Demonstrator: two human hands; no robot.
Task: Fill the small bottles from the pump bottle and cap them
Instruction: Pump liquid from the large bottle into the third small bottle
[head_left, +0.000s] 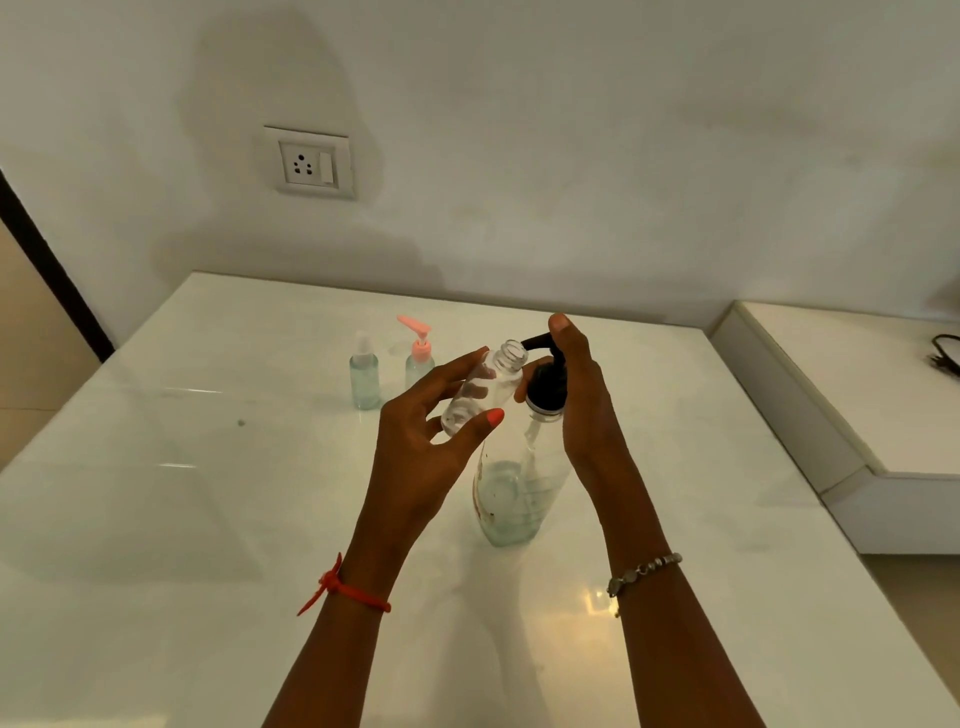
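Note:
A large clear pump bottle (511, 499) stands mid-table, partly filled, with a black pump head (545, 384). My right hand (582, 395) rests over that pump head, its index finger on top of the black spout. My left hand (431, 436) holds a small clear uncapped bottle (485, 389) tilted, its threaded mouth just under the spout tip. Further back stand two small bottles: one with a clear spray cap (364, 376) and one with a pink pump cap (420, 356).
The white glossy table (208, 493) meets a white wall with a socket (311, 163). A raised white ledge (810, 395) runs along the right, with a dark cable (945, 353) on it. The table's left edge drops to the floor.

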